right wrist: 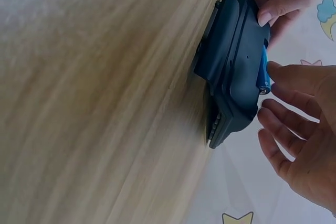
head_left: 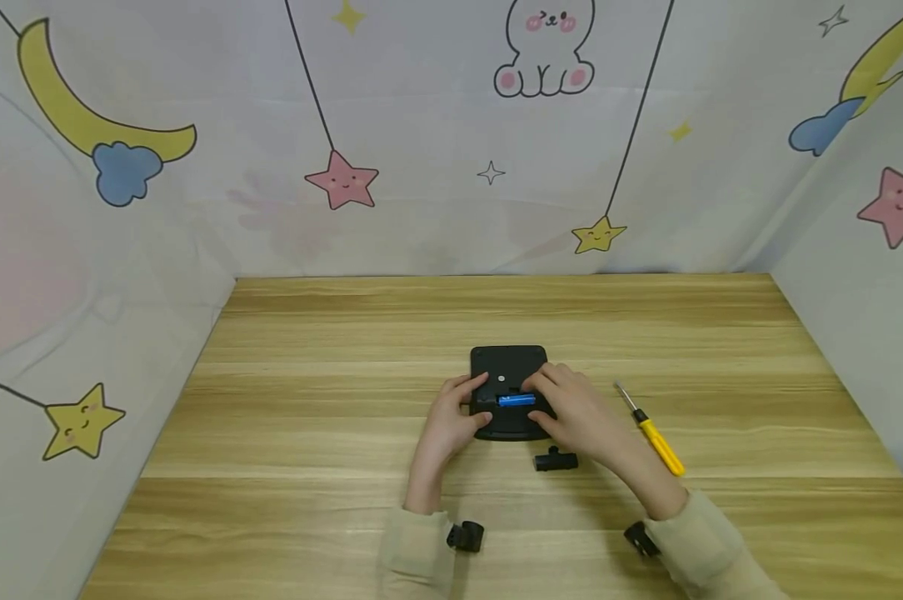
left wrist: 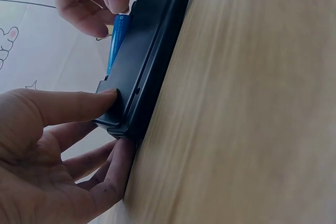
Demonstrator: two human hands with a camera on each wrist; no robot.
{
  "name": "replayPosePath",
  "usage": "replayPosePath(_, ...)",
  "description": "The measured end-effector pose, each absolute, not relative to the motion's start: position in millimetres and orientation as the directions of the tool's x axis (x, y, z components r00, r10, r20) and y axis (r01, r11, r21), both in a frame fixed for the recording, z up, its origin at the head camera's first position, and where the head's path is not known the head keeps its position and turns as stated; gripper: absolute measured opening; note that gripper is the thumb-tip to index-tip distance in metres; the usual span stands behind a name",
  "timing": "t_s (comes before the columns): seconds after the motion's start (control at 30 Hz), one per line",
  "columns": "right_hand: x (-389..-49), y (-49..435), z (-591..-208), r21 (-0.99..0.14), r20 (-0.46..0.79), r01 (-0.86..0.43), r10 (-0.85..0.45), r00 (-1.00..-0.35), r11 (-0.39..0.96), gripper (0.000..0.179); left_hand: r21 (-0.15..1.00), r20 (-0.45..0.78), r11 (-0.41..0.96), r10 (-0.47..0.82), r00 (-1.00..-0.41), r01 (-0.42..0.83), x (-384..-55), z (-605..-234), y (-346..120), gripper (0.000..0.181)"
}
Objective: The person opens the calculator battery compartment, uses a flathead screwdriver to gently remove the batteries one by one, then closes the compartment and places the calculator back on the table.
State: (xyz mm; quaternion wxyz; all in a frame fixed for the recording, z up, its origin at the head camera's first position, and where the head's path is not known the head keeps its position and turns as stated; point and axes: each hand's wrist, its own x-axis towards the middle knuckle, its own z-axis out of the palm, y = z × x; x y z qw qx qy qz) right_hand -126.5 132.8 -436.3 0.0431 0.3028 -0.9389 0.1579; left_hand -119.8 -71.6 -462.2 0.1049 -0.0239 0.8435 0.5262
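Calculator (head_left: 507,367), black and flat, lies back side up on the wooden table (head_left: 309,417) in the head view. A blue battery (head_left: 516,400) sits in its back, near the middle. The left hand (head_left: 451,417) holds the left edge. The right hand (head_left: 577,412) bends over the other side, its thumb and pointing finger a little apart, one on each side of the battery's end. A small black battery cover (head_left: 555,461) lies near the calculator, on the person's side, and a screwdriver (head_left: 657,442) with a yellow handle lies to the right.

From the left wrist, the left thumb lies on the calculator's back and the other fingers sit by its edge. That looks like a good place to hold it, since it is likely light, stiff and smooth. Part of the battery stands up above the back, with the right hand's fingertips close to its end.

From the right wrist, the right thumb seems to touch the battery near its end. The other fingers are loose, so it is hard to tell if the hand pinches the battery. The battery looks hard and round, so it may roll or slip; its middle should be easiest to grip.
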Motion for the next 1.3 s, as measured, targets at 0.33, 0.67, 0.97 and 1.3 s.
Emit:
replayPosePath(0.33, -132, 129, -439, -0.259, 0.168, -0.597, -0.574, -0.802, 0.759, 0.031, 0.884, -0.204, 0.444, 0.075, -0.976, -0.150, -121, -462, -70, 0.056)
replayPosePath(0.67, -139, 125, -441, -0.238, 0.181, -0.618, -0.591, -0.786, 0.750, 0.026, 0.883, -0.193, 0.448, 0.079, -0.978, -0.138, -122, -461, -70, 0.056)
replayPosePath(0.97, -142, 121, -438, -0.200, 0.133, -0.624, -0.610, -0.781, 0.755, 0.027, 0.883, -0.197, 0.447, 0.075, -0.977, -0.144, -122, -461, -70, 0.056)
replayPosePath(1.3, -144, 114, -435, -0.191, 0.094, -0.601, -0.595, -0.798, 0.776, 0.029, 0.881, -0.199, 0.450, 0.069, -0.977, -0.148, -121, -464, -71, 0.056)
